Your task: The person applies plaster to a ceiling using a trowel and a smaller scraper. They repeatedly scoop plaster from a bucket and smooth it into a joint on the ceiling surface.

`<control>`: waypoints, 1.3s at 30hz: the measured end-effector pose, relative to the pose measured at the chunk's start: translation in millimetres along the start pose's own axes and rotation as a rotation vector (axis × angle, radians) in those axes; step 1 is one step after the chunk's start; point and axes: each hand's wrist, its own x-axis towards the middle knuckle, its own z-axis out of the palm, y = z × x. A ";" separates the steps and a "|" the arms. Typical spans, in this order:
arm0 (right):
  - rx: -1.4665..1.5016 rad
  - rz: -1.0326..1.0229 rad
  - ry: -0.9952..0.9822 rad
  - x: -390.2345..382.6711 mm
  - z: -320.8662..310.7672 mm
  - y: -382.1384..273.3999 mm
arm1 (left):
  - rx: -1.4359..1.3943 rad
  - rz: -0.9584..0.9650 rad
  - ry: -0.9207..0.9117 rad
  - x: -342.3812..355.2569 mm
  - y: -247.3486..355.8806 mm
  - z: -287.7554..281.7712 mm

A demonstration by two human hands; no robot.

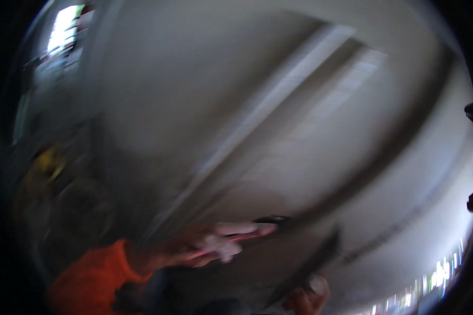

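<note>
From the lower left my left arm reaches out in an orange sleeve [92, 281]. My left hand [215, 245] is open, its fingers stretched to the right and smeared by motion. Pale patches show on the fingers. A small dark thing [272, 219] appears at the fingertips; whether the hand touches it is unclear. At the lower edge, right of the middle, my right hand [307, 299] is closed round a dark flat-bladed tool [315, 260]. Its blade slants up to the right, and blur hides its exact kind.
A large grey-brown wall [157, 105] fills most of the view. Two long pale strips, one of them a bright bar [273, 100], run diagonally across it. A bright window opening [64, 29] is at upper left. Below it lies a blurred yellow thing [50, 163] among dark clutter.
</note>
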 end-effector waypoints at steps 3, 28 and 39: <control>-0.020 -0.231 -0.006 -7.4 15.0 48.2 | 0.581 0.017 0.178 -54.4 52.9 -25.0; -0.221 0.113 0.076 25.4 99.0 94.3 | 2.195 -0.902 1.215 -392.8 375.5 -188.1; -0.207 0.236 -0.185 42.9 115.5 76.3 | 2.115 -0.363 1.370 -294.2 345.2 -129.6</control>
